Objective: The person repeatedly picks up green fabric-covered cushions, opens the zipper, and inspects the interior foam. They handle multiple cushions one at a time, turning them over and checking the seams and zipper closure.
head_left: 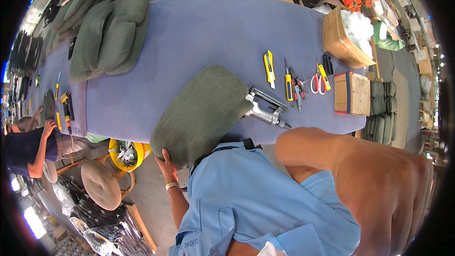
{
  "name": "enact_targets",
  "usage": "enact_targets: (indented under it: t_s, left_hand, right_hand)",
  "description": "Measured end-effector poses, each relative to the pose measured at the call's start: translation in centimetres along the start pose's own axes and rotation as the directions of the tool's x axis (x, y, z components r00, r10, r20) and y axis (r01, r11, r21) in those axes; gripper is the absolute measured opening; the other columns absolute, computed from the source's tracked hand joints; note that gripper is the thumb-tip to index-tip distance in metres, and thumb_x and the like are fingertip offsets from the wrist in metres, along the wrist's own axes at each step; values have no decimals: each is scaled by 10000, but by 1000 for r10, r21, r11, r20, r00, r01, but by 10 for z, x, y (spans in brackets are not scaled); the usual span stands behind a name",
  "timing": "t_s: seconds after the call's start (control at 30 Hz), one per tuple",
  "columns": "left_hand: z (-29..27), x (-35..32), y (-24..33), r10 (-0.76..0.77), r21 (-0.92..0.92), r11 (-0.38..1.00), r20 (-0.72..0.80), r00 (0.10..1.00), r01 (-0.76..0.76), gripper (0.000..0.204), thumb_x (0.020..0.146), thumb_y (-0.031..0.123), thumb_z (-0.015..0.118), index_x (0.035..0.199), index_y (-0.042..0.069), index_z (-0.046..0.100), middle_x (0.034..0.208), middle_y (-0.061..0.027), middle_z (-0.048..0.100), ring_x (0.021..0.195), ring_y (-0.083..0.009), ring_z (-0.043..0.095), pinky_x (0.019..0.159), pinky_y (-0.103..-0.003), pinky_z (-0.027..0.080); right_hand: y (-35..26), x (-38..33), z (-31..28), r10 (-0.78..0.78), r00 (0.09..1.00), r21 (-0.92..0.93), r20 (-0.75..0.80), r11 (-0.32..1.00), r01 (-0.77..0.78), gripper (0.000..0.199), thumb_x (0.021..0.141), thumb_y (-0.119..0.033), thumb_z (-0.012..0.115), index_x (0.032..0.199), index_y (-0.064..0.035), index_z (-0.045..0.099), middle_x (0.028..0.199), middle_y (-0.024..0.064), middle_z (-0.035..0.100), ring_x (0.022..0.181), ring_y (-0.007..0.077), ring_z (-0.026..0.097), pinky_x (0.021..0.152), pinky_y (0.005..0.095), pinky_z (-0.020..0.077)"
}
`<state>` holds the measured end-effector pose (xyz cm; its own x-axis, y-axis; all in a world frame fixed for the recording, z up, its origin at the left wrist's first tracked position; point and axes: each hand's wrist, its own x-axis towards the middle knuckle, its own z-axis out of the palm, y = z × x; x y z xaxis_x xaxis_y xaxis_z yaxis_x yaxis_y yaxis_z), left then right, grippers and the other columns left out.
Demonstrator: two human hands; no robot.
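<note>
A dark grey-green padded chair cushion (204, 106) lies tilted over the near edge of the blue-covered table. At its lower left end my left hand (167, 165) grips the rim, some fingers hidden behind the padding. Beside the cushion's right edge rests a silver staple gun (267, 109), partly under or against it, with no hand on it. My right hand (388, 194) is raised very close to the camera, large at the lower right. Its fingers are bent and pressed together; their tips run out of sight, so anything in them is hidden.
On the table (189, 33) lie a yellow utility knife (269, 68), screwdriver (288, 85), pliers (296, 90) and scissors (319, 83). A carton of white stuffing (336, 38) and a smaller box (351, 93) stand right. Stacked cushions (118, 38) sit left. Another person (31, 147) works far left, near a yellow bucket (142, 154).
</note>
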<state>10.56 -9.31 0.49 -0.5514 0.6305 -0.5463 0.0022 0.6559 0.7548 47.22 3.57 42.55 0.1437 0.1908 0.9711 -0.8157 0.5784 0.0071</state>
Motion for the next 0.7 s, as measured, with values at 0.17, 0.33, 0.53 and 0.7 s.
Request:
enact_targets:
  t_s: [0.17,0.33,0.53,0.7]
  left_hand:
    - [1,0,1,14,-2,1000,-15,1000,-14,1037,932,666,627,1616,9,210,1596,-259,359,1425,-387,425,1136,-471,395]
    - [2,1,2,-6,-12,1000,-9,1000,6,1048,930,666,631,1616,1,202,1592,-265,364,1418,-385,435,1133,-470,399]
    - [1,2,0,-6,9,1000,-18,1000,6,1081,925,667,638,1604,-45,191,1583,-293,361,1419,-393,435,1129,-456,406]
    - [2,0,0,-2,-15,1000,-30,1000,2,1091,915,673,646,1602,-47,200,1576,-299,370,1414,-392,442,1123,-455,413]
  right_hand:
    - [6,-3,-1,46,999,36,8,998,-46,125,827,20,645,710,8,690,681,130,673,635,225,656,617,384,596]
    - [8,-4,-1,84,996,97,25,992,-86,124,822,24,642,708,9,690,681,133,673,637,227,656,621,389,599]
    - [7,-6,-1,114,993,167,39,979,-119,123,817,28,638,706,11,689,681,137,672,639,229,657,625,395,603]
    - [8,-6,3,152,987,195,44,968,-157,123,812,32,635,703,13,688,681,139,672,641,230,657,629,400,606]
